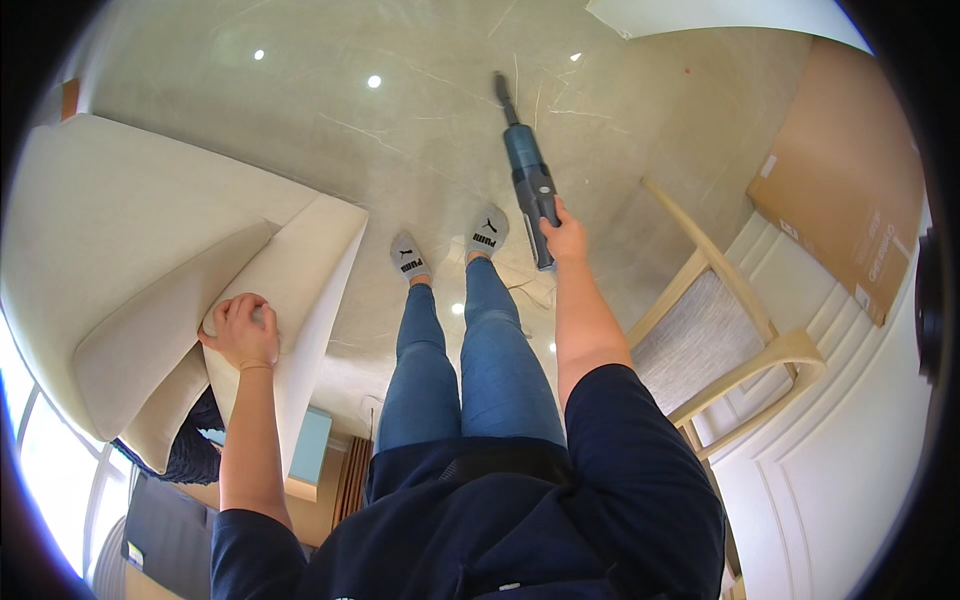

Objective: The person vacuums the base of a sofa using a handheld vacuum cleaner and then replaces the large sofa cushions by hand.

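Observation:
My right hand (564,234) grips the dark grey body of a cordless handheld vacuum cleaner (534,180). Its narrow black nozzle (506,97) points forward, away from me, above the glossy stone-look floor (420,142); whether it touches the floor cannot be told. At the left, my left hand (244,326) is on the cream sofa's armrest (300,262). Its fingers curl over a pale rounded thing (211,322), mostly hidden under the hand. Below the vacuum, a thin cord or line (531,292) shows on the floor near my feet.
Sofa cushions (172,307) lean beside the armrest. A wooden chair (705,255) with a grey seat (694,337) stands close to my right arm. Farther right, a large cardboard box (840,165) bearing writing is by the white panelled wall (810,480). A light blue box-like thing (310,446) is behind me.

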